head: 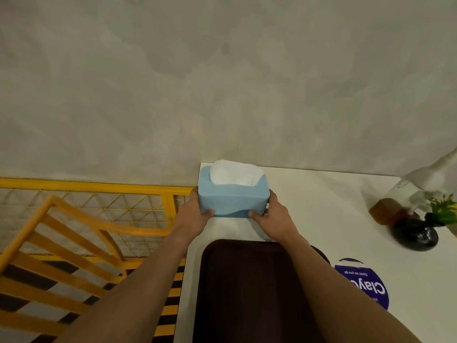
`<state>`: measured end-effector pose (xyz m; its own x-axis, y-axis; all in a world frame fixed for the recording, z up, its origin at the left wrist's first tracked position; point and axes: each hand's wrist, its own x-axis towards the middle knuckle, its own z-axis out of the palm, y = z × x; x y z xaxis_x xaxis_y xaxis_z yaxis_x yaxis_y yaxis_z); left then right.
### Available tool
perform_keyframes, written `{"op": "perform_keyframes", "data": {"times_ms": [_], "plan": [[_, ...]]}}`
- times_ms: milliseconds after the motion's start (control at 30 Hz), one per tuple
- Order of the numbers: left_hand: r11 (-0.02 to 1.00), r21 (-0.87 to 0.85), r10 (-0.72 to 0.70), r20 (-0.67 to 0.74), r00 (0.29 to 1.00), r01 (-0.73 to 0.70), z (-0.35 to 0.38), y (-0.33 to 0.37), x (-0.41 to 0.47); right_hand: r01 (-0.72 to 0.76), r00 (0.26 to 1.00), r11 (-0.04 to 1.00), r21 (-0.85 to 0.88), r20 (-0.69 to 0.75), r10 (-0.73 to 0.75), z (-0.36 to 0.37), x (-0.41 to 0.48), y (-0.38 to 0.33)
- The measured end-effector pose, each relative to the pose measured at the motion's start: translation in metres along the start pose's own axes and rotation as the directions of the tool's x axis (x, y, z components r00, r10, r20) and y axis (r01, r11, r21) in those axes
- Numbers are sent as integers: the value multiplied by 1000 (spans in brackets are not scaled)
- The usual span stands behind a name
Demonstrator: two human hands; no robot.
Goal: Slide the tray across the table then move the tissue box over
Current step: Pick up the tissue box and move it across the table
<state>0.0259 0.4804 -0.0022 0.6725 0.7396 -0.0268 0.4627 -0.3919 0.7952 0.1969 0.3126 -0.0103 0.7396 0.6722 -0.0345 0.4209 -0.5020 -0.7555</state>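
Note:
A light blue tissue box [232, 198] with a white tissue sticking out of its top stands at the far left corner of the white table [329, 194]. My left hand [195, 214] grips its left end and my right hand [274, 216] grips its right end, thumbs on the near face. Whether the box touches the table I cannot tell. The dark brown tray [247, 288] lies on the table just in front of the box, between my forearms, near the table's left edge.
A purple round sticker [363, 285] lies on the table right of the tray. A glass bottle with brown liquid [405, 196] and a dark vase with a green plant [418, 231] stand at the right. A yellow chair [61, 248] and yellow mesh railing [99, 191] are left of the table. A grey wall stands behind.

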Motion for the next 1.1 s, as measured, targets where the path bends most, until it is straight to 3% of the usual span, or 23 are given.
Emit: {"op": "perform_keyframes", "data": {"times_ms": [500, 833, 1100], "plan": [[993, 115, 35, -36, 999, -31, 10, -16, 91, -5, 999, 999, 40, 37, 3, -1, 91, 11], [987, 158, 34, -95, 995, -19, 15, -23, 111, 85, 996, 992, -91, 19, -84, 3, 108, 16], [983, 184, 18, -129, 991, 6, 17, -24, 117, 64, 997, 989, -133, 61, -56, 1, 119, 11]]}}
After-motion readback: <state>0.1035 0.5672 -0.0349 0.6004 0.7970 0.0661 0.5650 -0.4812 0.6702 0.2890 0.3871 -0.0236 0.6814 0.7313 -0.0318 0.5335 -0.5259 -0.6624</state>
